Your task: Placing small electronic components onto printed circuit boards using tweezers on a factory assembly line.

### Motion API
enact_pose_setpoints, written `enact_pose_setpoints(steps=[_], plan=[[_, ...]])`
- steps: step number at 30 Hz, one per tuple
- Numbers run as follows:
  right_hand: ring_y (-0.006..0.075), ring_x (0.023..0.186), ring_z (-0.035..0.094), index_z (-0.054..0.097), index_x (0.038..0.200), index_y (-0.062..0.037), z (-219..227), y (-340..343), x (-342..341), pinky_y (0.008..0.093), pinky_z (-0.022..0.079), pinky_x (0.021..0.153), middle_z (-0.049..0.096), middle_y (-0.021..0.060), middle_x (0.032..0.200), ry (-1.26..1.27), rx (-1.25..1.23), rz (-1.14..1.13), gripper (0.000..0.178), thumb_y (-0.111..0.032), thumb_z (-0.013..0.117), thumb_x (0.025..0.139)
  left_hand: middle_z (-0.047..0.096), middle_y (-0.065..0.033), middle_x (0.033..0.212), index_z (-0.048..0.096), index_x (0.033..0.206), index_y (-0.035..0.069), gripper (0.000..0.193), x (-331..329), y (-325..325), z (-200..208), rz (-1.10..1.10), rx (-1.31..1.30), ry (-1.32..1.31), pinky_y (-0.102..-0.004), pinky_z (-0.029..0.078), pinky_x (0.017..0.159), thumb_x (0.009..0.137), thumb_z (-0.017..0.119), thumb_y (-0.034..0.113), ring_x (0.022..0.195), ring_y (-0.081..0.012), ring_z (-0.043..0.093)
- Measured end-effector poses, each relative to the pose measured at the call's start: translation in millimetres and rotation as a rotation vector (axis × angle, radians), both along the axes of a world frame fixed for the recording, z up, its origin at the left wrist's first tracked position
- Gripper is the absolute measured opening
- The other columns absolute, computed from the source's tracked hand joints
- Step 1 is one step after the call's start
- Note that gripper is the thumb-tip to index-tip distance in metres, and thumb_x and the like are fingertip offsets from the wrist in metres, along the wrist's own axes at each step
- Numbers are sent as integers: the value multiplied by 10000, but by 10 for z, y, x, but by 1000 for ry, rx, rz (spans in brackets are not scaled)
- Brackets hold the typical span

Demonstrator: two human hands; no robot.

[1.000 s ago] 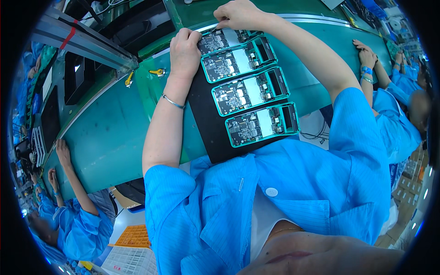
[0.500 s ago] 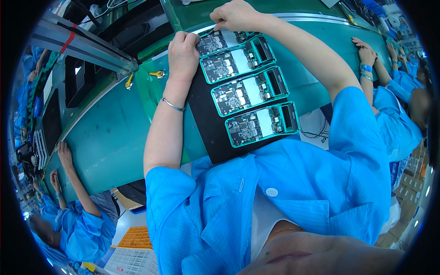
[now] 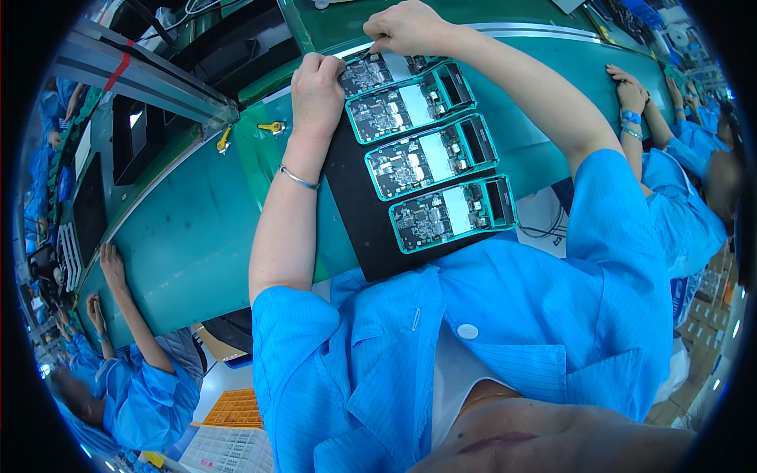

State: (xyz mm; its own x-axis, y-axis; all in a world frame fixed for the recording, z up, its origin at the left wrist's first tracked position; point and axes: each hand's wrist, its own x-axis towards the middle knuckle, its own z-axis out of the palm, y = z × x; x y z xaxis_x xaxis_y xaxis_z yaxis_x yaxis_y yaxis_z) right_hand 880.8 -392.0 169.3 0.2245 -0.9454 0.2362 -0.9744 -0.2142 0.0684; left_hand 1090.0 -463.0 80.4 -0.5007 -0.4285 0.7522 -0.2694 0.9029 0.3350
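Several opened handheld electronic devices with teal rims and bare circuit boards lie in a column on a black mat (image 3: 355, 213). My left hand (image 3: 317, 91) is closed with bent fingers at the left end of the farthest device (image 3: 371, 75). At that device's far edge my right hand (image 3: 410, 30) is closed in a pinch, fingertips pointing down. Whatever either hand grips is too small or hidden to make out. Nearer to me lie the second device (image 3: 390, 113), the third device (image 3: 410, 163) and the nearest device (image 3: 432, 223), untouched.
The mat lies on a green work surface (image 3: 189, 252). Two yellow-handled fittings (image 3: 272, 126) sit left of my left forearm, near a metal post (image 3: 150, 79). Co-workers' hands rest on the surface at left (image 3: 112, 268) and right (image 3: 628, 93). An orange tray (image 3: 235, 408) stands below left.
Both hands have shifted very slightly right in the picture, as have the mat and devices. Their closed poses at the farthest device look the same.
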Motion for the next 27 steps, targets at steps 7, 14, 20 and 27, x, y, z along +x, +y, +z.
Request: enact_pose_setpoints(steps=[7, 14, 20, 27], plan=[[353, 766, 700, 709, 837, -105, 11, -6, 22, 489, 537, 677, 711, 135, 797, -16, 18, -42, 240, -343, 697, 815, 594, -97, 869, 696, 857, 70, 82, -2, -10, -1, -4, -5, 10, -423, 517, 738, 805, 690, 6, 821, -316, 631], [349, 767, 702, 715, 847, -105, 11, -12, 71, 483, 539, 677, 711, 134, 793, 19, 49, -75, 256, -359, 704, 817, 587, -97, 859, 695, 856, 72, 80, 3, -13, -10, 0, 0, 9, -426, 513, 734, 808, 690, 8, 814, -314, 626], [254, 722, 697, 671, 772, -133, -84, -88, 9, 419, 517, 633, 685, 54, 716, -20, 88, -176, 249, -355, 775, 819, 585, -96, 859, 694, 854, 74, 75, -28, -12, 0, -14, 5, 10, -421, 509, 735, 813, 689, 11, 814, -311, 621], [259, 700, 673, 649, 746, -125, -89, -110, -19, 420, 502, 625, 664, 51, 697, -39, 102, -149, 280, -362, 781, 814, 583, -99, 859, 695, 850, 69, 87, -19, -37, 15, -36, -8, -15, -422, 504, 735, 793, 687, 5, 805, -315, 615]])
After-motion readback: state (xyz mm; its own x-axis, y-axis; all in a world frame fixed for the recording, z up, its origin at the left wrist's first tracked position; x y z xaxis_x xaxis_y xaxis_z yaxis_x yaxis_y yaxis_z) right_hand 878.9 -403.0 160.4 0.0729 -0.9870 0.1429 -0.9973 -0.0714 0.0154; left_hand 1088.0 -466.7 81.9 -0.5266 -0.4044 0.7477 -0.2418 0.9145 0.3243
